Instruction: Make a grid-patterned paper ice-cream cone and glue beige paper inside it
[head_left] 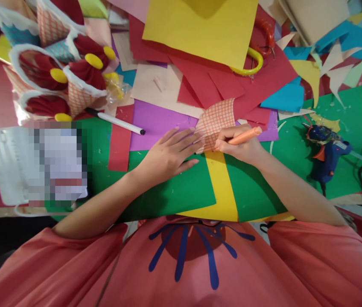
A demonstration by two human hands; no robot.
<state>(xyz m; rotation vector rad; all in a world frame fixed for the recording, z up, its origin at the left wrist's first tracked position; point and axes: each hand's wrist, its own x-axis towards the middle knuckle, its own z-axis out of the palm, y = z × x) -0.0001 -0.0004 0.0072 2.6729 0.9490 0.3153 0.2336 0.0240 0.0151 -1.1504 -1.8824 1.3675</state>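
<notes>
The checked paper [220, 116], partly over the purple sheet [163, 121] — likely light, thin and easily creased — is best held flat at its left edge, where the left hand [172, 152] rests, fingers spread, while the right hand [241, 144] pinches an orange marker [246, 135] between its fingers.
</notes>
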